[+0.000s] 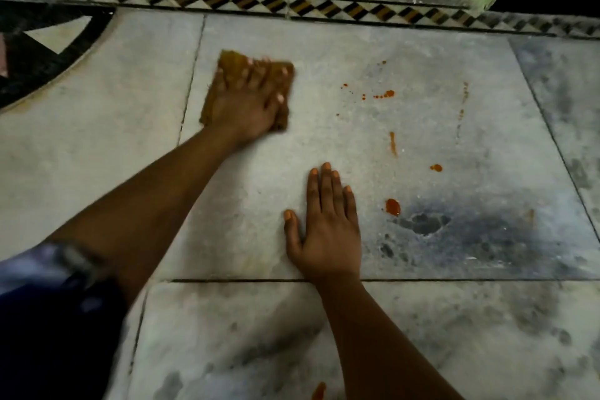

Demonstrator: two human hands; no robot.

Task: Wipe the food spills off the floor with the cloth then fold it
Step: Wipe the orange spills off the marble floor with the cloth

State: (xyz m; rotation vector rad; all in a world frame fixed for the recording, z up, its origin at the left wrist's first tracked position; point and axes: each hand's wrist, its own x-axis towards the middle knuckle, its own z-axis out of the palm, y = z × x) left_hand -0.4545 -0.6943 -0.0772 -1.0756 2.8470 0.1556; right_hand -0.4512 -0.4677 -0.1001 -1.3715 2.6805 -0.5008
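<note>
A dark blue garment (pixel 48 318) fills the 8 o'clock corner. The right hand (pixel 328 230) lies flat, fingers straight, on the marble floor (pixel 454 318). At 11 o'clock the left hand (pixel 246 101) presses spread fingers on a brownish cloth (pixel 232 63), blurred, near square, tilted slightly clockwise. Orange-red spills (pixel 393 206) dot the slab toward 2 o'clock, below a chequered border (pixel 324 8).

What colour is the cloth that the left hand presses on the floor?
Mustard brown; the head view shows the small square cloth best.

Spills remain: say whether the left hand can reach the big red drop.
Probably yes: bare floor lies between left hand, on the cloth, and red drop; right hand sits beside that path.
</note>
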